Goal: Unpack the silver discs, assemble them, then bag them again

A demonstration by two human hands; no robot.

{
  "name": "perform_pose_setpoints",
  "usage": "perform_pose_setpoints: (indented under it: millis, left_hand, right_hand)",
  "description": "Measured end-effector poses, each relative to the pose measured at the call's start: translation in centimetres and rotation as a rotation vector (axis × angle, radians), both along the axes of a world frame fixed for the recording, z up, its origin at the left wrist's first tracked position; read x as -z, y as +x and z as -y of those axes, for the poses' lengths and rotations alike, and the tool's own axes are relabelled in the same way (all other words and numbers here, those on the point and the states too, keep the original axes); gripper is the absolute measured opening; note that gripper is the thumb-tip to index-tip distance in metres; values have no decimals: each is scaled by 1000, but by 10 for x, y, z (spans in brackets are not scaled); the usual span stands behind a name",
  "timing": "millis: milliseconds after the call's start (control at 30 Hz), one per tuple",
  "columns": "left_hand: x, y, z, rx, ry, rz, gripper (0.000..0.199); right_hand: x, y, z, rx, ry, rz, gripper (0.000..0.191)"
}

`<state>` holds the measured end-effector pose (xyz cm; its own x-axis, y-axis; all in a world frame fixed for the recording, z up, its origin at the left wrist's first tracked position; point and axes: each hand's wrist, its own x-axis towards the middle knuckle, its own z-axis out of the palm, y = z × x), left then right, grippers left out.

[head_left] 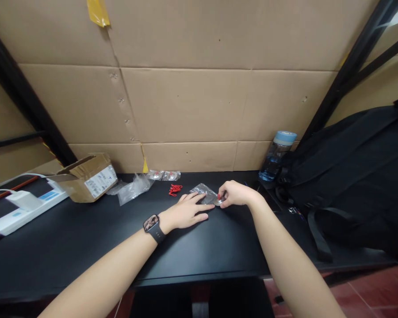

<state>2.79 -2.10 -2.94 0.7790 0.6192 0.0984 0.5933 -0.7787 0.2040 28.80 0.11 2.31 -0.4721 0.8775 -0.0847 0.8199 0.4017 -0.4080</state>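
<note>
My left hand lies flat on the black table, fingers spread, its fingertips resting on a small clear plastic bag. Just right of it, my right hand pinches a small shiny round piece with red on it, at the bag's right end. Whether this piece is inside the bag or beside it I cannot tell. A bundle of red cord sits beyond my left hand. Behind that are two small clear packets with round pieces and red bits in them.
Crumpled clear plastic lies beside an opened cardboard box on the left. A white power strip is farther left. To the right stand a blue-lidded water bottle and a black backpack. A cardboard wall closes off the back.
</note>
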Motion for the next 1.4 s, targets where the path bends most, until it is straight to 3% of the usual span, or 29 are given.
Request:
perform_pose_setpoints:
  millis: [267,533,767,867,967,1167,1400]
  left_hand:
    - [2,0,0,-2,12,35,47]
    - [3,-1,0,6,3,37,47]
    - [7,-4,-5,-29,-28,71,50]
    - [5,-6,-6,-23,-27,75,50]
    - [2,-6,-5,-4,-19,71,49]
    - [1,-5,-3,13,-44,73,47]
    - [1,-7,-4,18,-29,79,46]
  right_hand:
    - [14,-15,-7,7,170,-30,29]
    - [12,-10,-6,-10,56,-82,22]
    - [20,-30,-7,108,299,21,28]
    - [22,-34,-6,121,339,14,23]
    - [22,-31,-6,113,345,4,20]
    - [24,-30,-8,74,295,-48,32]
    - [32,-49,-10,219,365,4,35]
